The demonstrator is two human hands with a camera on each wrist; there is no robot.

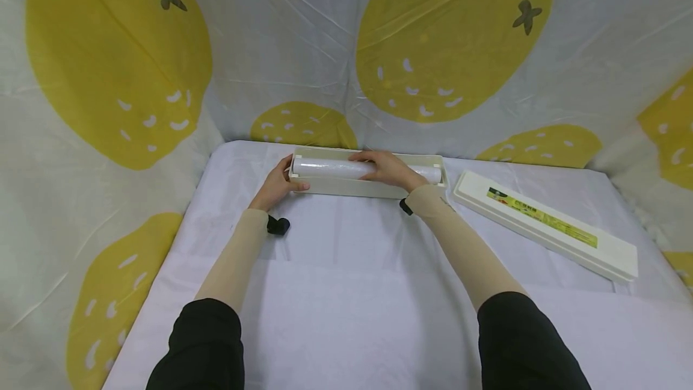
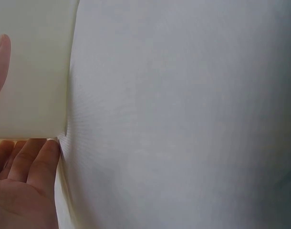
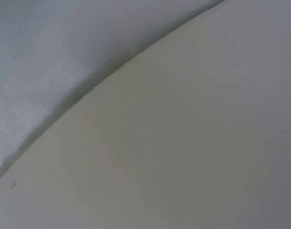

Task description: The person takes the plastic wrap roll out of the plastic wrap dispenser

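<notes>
A long cream-white dispenser box (image 1: 357,186) lies without its lid near the table's back edge. Inside it is a roll of cling film (image 1: 330,168), glossy and white. My left hand (image 1: 276,186) holds the box's left end, thumb on the front wall and fingers against the end wall; the left wrist view shows those fingers (image 2: 43,164) along the end. Reaching over the front wall, my right hand (image 1: 391,170) grips the roll right of its middle, with fingers curled over it. In the right wrist view only the box's pale wall (image 3: 150,129) shows, without the hand.
The long white lid (image 1: 547,224), with a yellow-green label, lies slantwise on the right of the table. A white cloth (image 1: 352,318) covers the table. Behind it hangs a curtain (image 1: 303,47) with yellow fruit prints, also running along the left side.
</notes>
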